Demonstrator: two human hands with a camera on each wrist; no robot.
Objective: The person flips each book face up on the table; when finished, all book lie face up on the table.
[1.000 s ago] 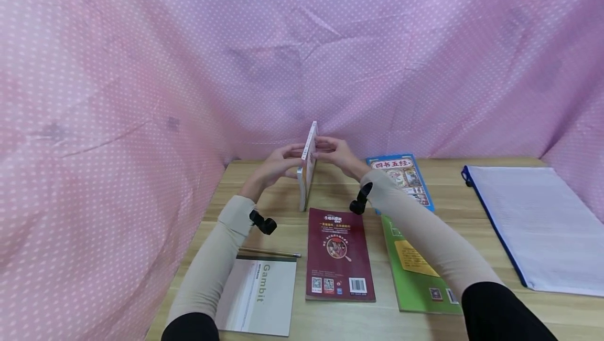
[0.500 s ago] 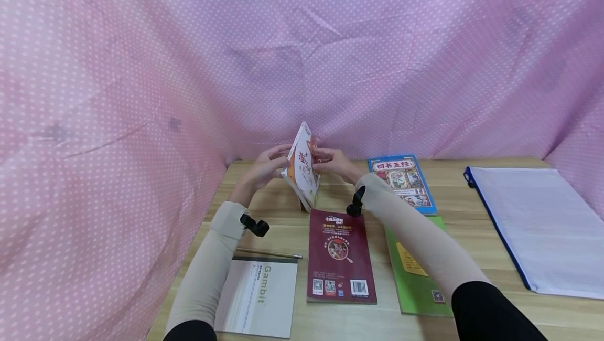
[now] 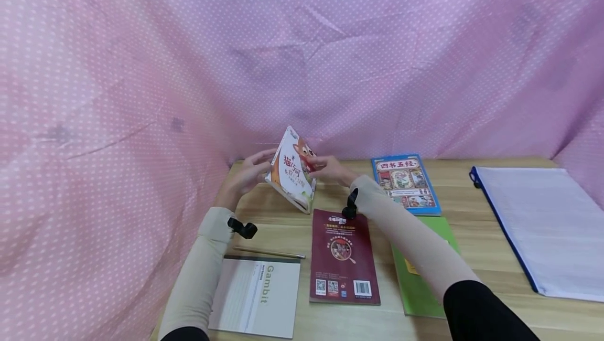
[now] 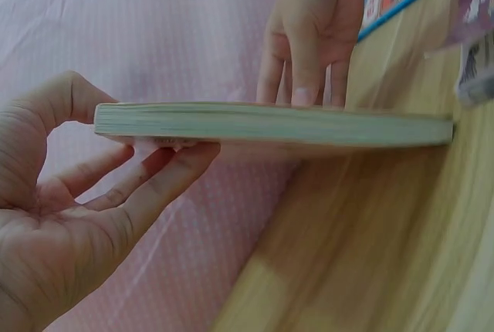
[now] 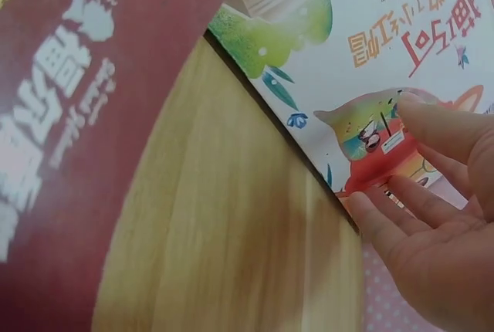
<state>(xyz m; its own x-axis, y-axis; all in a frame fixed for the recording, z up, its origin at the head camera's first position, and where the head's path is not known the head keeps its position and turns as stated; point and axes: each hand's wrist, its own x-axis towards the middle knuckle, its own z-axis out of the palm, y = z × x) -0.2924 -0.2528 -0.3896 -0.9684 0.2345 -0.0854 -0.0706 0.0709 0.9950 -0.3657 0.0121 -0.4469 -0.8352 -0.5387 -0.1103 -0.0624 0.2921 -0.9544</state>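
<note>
A white picture book point(image 3: 293, 170) with a cartoon cat on its cover leans to the left near the back of the table, its lower edge at the tabletop. My left hand point(image 3: 252, 173) holds its left edge; in the left wrist view the thumb and fingers of that hand point(image 4: 85, 185) lie on opposite sides of the page block point(image 4: 270, 125). My right hand point(image 3: 330, 169) touches the front cover with extended fingers. The right wrist view shows this hand point(image 5: 440, 224) over the red figure on the cover point(image 5: 409, 46).
A maroon book point(image 3: 344, 257) lies in front of the held book. To its left are a Gambit notebook point(image 3: 257, 296) and a pencil point(image 3: 270, 252). On the right lie a blue comic book point(image 3: 407, 183), a green book point(image 3: 422, 294) and a white zip pouch point(image 3: 533, 225).
The book was nearly upright with its spine edge showing. It has tipped left, so its front cover now faces up more. Both hands moved along with it, the left one further left and lower.
</note>
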